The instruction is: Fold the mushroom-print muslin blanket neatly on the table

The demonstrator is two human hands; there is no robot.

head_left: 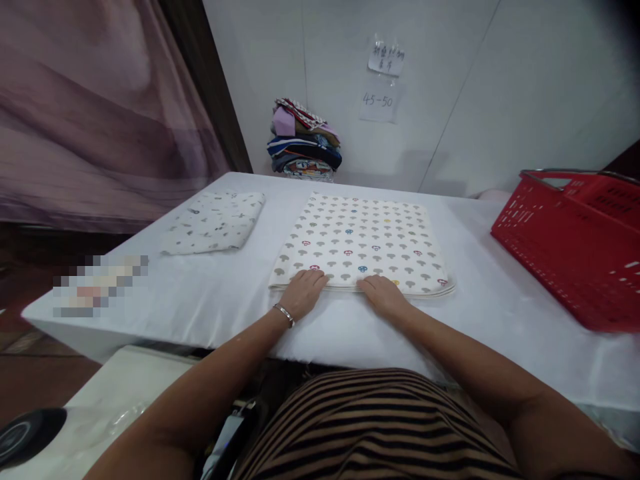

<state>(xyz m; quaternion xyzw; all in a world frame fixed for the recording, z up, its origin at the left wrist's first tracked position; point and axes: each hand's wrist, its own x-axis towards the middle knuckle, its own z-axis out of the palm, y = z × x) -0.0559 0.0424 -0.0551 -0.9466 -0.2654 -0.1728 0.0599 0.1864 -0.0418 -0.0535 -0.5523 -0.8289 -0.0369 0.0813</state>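
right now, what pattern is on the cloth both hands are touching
The folded cloth has grey-brown mushroom shapes, a few coloured, on off-white; head view.

- a workroom of some sort; whether in a home or a business cannot be told
- the table (190, 293) under the left hand (303, 295) and right hand (385, 297) is draped in white
- beyond the hands, a pale wall (450, 60) of seamed panels
- two handwritten notes (379, 101) stuck on it, ahead of the right hand, the lower reading "45-50"
- ahead of the left hand, by the wall, a pile (305, 143) of folded cloth
- right of the right hand, a red shopping-style basket (565, 247)
- far left of the left hand, a pink curtain (100, 120)
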